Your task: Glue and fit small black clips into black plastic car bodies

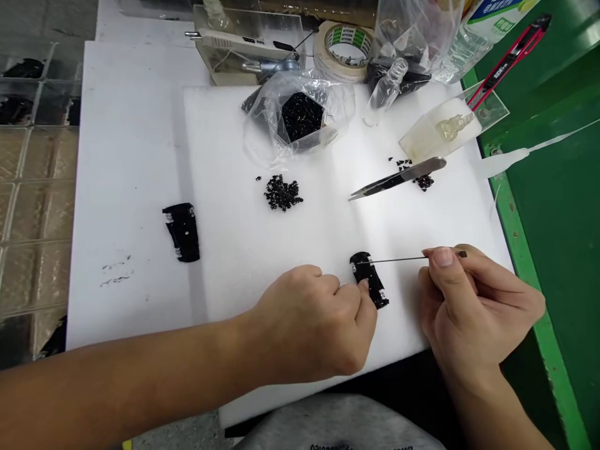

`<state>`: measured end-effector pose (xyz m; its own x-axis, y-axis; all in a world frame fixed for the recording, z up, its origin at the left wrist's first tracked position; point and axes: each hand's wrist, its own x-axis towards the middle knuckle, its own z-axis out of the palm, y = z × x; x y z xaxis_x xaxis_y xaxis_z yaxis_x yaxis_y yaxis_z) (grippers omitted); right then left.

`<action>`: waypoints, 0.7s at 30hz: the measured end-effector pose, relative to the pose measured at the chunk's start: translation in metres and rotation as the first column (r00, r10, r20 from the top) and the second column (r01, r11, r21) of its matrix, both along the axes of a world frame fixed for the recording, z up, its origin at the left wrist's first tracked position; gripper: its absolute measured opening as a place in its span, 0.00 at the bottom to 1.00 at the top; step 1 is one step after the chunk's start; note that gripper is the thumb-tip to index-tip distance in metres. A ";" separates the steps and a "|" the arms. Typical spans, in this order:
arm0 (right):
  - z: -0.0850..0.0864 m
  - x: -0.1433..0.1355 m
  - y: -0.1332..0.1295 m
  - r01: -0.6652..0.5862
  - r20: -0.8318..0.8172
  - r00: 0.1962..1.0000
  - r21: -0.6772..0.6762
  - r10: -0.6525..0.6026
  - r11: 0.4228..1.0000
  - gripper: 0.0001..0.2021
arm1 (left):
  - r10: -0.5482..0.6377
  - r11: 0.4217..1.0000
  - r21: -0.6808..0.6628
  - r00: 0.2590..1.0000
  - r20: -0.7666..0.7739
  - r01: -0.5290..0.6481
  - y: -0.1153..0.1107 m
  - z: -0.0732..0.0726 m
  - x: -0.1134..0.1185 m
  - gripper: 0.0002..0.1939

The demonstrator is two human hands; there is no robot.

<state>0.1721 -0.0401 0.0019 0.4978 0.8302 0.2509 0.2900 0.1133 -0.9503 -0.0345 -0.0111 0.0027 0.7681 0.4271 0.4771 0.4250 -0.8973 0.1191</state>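
Note:
A small black moulded part (pixel 369 276) with silvery patches near its ends lies at a slant on the white foam sheet (pixel 244 250). My left hand (pixel 319 319) is curled into a loose fist, a fingertip pressing the part's side; its other fingers are partly hidden. Between thumb and fingers, my right hand (pixel 469 300) pinches a thin metal needle tool (pixel 398 259) with a dark tip at its back end. The tool's point reaches the upper end of the black part. Above the part, tweezers (pixel 398 179) lie on the foam.
Tiny black pieces (pixel 282 193) form a pile, with a smaller pile (pixel 424 182) beyond the tweezers. An open plastic bag (pixel 302 119) holds more. A second black part (pixel 182 232) lies left. Behind are a tape roll (pixel 323 56), a glass vial (pixel 385 94) and a red-handled cutter (pixel 509 62).

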 end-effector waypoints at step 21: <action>0.017 0.031 0.041 0.122 0.009 0.992 0.235 -0.128 0.964 0.08 | -0.008 1.000 0.012 1.000 -0.024 0.008 -0.001 -0.002 -0.003 0.06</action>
<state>0.2030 0.0014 0.0190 0.5855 0.6788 0.4433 0.3387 0.2920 -0.8945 -0.0376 -0.0116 0.0005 0.7829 0.4150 0.4635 0.4203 -0.9021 0.0977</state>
